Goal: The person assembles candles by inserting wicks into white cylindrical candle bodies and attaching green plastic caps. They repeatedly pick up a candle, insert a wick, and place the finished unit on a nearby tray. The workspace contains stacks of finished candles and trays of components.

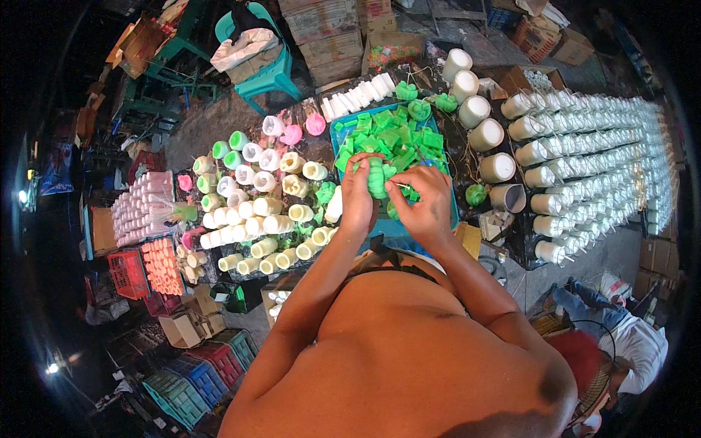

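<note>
Both my hands are over a blue tray (394, 229) heaped with bright green wax chunks (398, 139). My left hand (358, 193) is closed round a ridged green wax piece (377, 177), lifted above the near part of the tray. From the other side my right hand (425, 198) reaches in, thumb and fingertips pinched together against the piece. A thin pale bit shows at that pinch, too small to name. Several rounded green wax pieces (419, 110) lie on the heap and along the tray's far edge.
White sticks (358, 96) lie in a row beyond the tray. Cream and green-filled cups (266, 206) crowd the left side. White cylinders (486, 134) and rows of wicked white candles (555, 157) fill the right. A teal chair (270, 84) stands far left; another person (631, 343) is lower right.
</note>
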`<state>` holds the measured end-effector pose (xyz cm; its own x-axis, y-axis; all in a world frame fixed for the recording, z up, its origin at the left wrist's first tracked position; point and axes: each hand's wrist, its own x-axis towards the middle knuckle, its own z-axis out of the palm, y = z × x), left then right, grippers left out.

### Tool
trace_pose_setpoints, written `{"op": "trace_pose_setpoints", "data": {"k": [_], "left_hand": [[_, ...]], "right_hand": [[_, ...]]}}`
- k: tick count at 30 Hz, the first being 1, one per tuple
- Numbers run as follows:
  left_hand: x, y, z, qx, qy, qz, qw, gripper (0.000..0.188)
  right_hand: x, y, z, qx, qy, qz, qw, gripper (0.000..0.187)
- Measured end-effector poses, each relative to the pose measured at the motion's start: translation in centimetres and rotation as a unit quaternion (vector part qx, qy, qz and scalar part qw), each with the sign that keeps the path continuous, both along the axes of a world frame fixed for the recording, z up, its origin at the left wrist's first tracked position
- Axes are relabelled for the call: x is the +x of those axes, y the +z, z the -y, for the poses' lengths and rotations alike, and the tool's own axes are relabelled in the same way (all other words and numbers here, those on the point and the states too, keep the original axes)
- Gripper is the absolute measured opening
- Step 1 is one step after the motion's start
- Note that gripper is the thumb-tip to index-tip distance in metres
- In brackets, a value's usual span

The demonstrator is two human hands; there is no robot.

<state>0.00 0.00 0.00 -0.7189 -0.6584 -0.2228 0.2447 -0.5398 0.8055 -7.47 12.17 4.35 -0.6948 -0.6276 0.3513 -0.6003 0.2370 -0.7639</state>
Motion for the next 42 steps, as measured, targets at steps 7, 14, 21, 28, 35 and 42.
{"op": "trace_pose_setpoints", "data": {"k": [7, 14, 21, 28, 35, 42], "left_hand": [[0.0, -0.4, -0.6, -0.055, 0.028, 0.019, 0.998, 0.019], [0.1, -0.8, -0.4, -0.177, 0.065, 0.053, 0.981, 0.018], [0.2, 1.1, -0.6, -0.026, 0.054, 0.049, 0.997, 0.021], [0.3, 1.4, 0.0, 0.057, -0.015, 0.002, 0.998, 0.028], [0.2, 1.7, 0.1, 0.117, -0.022, -0.012, 0.993, 0.031], [0.4, 0.8, 0.4, 0.054, -0.032, -0.007, 0.998, 0.034]], "right_hand": [[0.3, 1.5, -0.5, 0.028, -0.022, -0.090, 0.995, 0.010], [0.2, 1.7, -0.3, 0.040, 0.015, -0.050, 0.998, 0.011], [-0.3, 1.2, -0.1, 0.053, 0.062, -0.113, 0.990, 0.010], [-1.2, 2.7, -0.2, 0.001, 0.051, -0.107, 0.993, 0.005], [-1.6, 1.8, -0.5, -0.004, 0.028, -0.109, 0.994, 0.008], [-1.0, 2.9, -0.6, 0.023, 0.066, -0.177, 0.982, 0.011]]}}
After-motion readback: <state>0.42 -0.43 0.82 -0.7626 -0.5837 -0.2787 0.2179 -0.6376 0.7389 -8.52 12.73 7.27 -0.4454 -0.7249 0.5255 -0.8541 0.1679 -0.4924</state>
